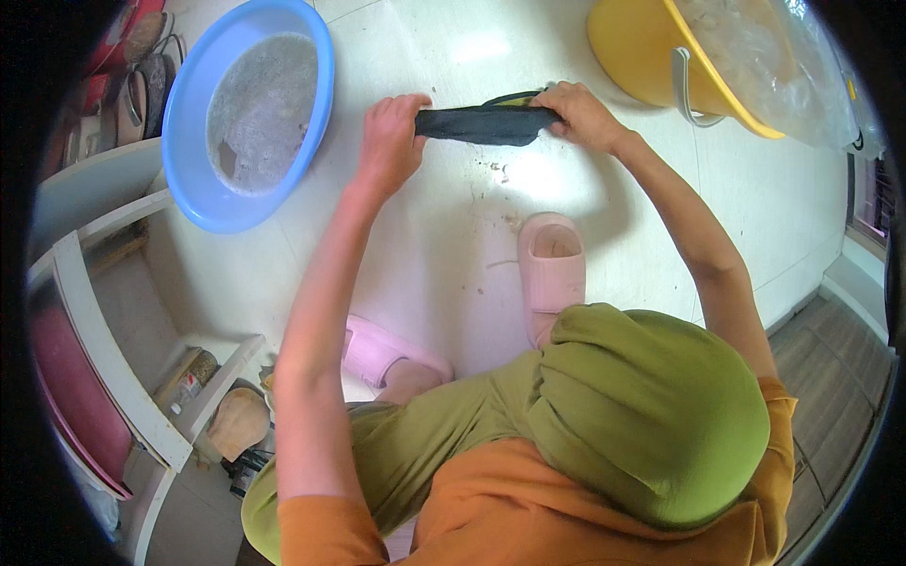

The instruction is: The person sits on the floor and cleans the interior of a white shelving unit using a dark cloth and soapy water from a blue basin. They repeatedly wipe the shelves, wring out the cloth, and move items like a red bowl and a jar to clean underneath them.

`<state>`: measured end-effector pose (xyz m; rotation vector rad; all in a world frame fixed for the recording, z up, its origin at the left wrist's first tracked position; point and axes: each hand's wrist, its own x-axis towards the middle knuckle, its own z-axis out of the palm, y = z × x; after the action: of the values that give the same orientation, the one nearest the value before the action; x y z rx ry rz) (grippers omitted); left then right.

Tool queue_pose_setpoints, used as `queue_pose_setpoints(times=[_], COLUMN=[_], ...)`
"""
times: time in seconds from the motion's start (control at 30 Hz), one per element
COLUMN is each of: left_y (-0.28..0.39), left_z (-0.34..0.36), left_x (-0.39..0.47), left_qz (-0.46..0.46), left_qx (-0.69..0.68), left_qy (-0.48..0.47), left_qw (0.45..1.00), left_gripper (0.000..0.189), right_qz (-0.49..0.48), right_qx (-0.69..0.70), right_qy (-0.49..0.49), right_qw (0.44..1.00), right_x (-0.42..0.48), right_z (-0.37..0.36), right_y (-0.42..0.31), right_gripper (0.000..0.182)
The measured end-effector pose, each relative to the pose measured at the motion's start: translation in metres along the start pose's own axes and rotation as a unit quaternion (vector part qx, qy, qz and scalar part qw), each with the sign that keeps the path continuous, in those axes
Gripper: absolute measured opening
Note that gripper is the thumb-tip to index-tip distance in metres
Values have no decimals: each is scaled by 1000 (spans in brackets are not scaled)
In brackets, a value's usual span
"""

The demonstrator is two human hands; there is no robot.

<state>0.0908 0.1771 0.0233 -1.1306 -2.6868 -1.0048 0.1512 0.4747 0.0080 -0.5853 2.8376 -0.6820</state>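
Note:
A strip of black cloth is stretched between my two hands above the pale floor. My left hand grips its left end, fingers curled around it. At the other end, my right hand pinches the cloth, along with a thin black-edged, yellow-green part that loops out behind it. To the left of my left hand, a blue plastic basin holds cloudy, foamy water; something darker shows near the basin's lower left inside.
A yellow bucket with a grey handle, holding clear plastic bags, stands at upper right. Shoes and a white shelf unit line the left side. Brown bits lie on the floor by my pink slippers.

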Motion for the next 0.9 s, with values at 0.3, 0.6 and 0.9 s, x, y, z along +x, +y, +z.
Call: queue_pose_setpoints(times=[0.3,0.6,0.9], left_y=[4,-5,-6], left_z=[-21,14,42], left_x=[12,-4,-29], left_qz=[-17,-1,-102], left_qx=[36,201,149], left_qy=[33,-115,-265], left_qw=[999,973,947], left_gripper=[28,44,41], right_qz=[25,-40,41], right_qx=[104,-92,-239], right_qy=[174,143,3], right_qw=[979,985,970], right_x=[-2,-4,-20], right_z=[-55,0,33], right_y=[-5,-6,-23], right_gripper=[26,61,45])
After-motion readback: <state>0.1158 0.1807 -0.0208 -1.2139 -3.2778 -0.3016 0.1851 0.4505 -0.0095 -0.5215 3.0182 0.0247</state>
